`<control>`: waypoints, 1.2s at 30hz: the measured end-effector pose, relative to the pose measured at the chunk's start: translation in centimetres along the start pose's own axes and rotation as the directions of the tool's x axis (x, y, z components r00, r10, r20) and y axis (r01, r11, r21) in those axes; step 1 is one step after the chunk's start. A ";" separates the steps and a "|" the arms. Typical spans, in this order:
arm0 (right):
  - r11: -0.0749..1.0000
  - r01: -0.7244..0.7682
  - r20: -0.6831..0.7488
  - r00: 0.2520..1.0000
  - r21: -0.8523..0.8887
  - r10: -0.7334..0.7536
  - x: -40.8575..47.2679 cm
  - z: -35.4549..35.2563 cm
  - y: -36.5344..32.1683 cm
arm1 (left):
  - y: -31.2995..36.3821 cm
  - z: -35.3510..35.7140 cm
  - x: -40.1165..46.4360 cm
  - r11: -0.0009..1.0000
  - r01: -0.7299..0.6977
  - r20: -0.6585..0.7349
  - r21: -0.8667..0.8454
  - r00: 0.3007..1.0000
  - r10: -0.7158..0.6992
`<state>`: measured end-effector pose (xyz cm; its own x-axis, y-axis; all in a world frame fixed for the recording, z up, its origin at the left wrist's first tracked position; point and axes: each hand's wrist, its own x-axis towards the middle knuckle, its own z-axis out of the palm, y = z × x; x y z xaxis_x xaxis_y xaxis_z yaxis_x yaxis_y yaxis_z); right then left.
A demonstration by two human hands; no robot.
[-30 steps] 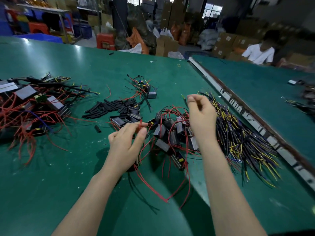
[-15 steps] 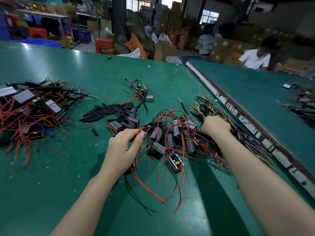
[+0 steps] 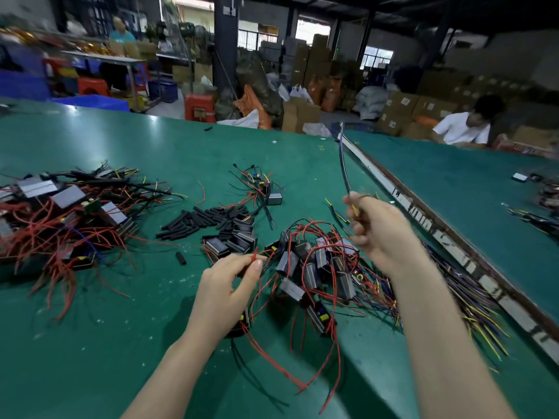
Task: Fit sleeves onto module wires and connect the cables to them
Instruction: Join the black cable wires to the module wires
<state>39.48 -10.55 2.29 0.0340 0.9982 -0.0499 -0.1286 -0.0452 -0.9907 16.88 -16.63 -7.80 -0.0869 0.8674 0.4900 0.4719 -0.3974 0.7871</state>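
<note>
Above right hand: pinched cable, upright.

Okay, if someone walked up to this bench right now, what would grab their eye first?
Probably the right hand, raised over the green table and pinching a dark cable that stands up from its fingers. Below it, the left hand pinches red module wires beside a tangle of black modules. Black sleeves lie piled behind.

Module pile between bare green table
</note>
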 end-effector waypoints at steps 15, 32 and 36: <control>0.939 0.087 0.142 0.980 0.332 -0.141 -1.2 7.5 6.9 | -0.1 0.2 -0.1 0.999 0.034 -0.026 -0.038 0.999 -0.035; 0.976 0.207 0.371 0.913 -0.061 -0.170 -2.2 7.8 7.5 | 0.6 0.9 -0.2 0.953 0.102 -0.072 -0.284 0.989 -0.128; 0.954 0.266 0.353 0.913 -0.139 -0.204 -2.2 7.4 7.4 | 0.8 0.9 -0.1 0.950 0.103 -0.106 -0.294 0.984 -0.140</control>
<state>31.16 -12.81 -3.98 -0.2925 0.9349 0.2009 0.0244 0.2173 -0.9758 18.02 -16.79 -7.60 -0.2448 0.8775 0.4123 0.1818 -0.3762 0.9085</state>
